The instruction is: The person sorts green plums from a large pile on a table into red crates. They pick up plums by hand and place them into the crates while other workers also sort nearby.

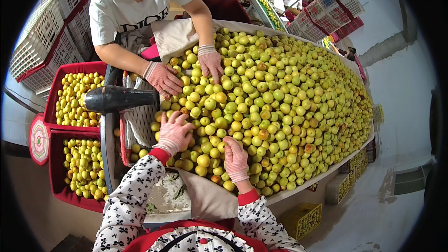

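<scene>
A big heap of yellow-green jujube-like fruit (273,112), some with brown patches, lies on a pale cloth (210,192) in front of me. My left hand (175,132), in a pink-and-white striped glove, rests palm down on the fruit at the heap's left edge, fingers apart. Farther right, my right hand (236,161) wears a similar glove. Its fingers are bent beside a fruit at the near side of the heap; whether they grip one is hidden. Just left of my left hand is a white mesh-like lining (140,112) inside a red-rimmed opening.
Across the heap, a masked co-worker's gloved hands (163,78) touch fruit. A black tapered device (119,98) juts over the left edge. Two red-lined crates (52,168) of fruit stand left. A yellow crate (303,220) sits on the floor at right; stacked white crates (38,38) rise behind.
</scene>
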`<state>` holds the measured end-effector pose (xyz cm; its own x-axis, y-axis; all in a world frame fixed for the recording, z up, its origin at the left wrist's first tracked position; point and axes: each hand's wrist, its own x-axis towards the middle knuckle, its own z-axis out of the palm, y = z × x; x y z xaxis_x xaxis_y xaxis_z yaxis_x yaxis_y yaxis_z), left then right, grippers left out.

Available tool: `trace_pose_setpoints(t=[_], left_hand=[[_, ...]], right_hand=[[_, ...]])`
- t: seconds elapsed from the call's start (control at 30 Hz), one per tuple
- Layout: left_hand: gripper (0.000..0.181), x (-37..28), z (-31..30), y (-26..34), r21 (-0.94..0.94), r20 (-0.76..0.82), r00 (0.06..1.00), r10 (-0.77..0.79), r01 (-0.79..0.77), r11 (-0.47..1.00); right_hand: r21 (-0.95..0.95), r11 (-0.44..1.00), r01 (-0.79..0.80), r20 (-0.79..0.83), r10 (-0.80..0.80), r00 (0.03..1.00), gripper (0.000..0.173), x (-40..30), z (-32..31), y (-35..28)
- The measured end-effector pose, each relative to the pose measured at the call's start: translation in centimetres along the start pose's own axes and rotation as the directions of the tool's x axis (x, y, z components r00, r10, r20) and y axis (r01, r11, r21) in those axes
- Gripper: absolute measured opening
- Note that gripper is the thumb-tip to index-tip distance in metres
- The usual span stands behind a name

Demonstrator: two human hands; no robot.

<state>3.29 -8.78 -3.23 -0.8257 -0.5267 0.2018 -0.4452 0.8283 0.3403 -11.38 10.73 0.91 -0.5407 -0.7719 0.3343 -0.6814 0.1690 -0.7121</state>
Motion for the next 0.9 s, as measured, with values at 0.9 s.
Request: trace_pose_setpoints(t=[0.9], left_hand=[[0.056, 7.3, 0.4, 2.6, -0.16, 0.351, 0.903, -0.247, 0.318, 0.935]], right_hand=[[-0.355, 0.907, 0.226, 0.332, -0.104, 0.937, 0.032, 0.1, 0.0, -0.5]])
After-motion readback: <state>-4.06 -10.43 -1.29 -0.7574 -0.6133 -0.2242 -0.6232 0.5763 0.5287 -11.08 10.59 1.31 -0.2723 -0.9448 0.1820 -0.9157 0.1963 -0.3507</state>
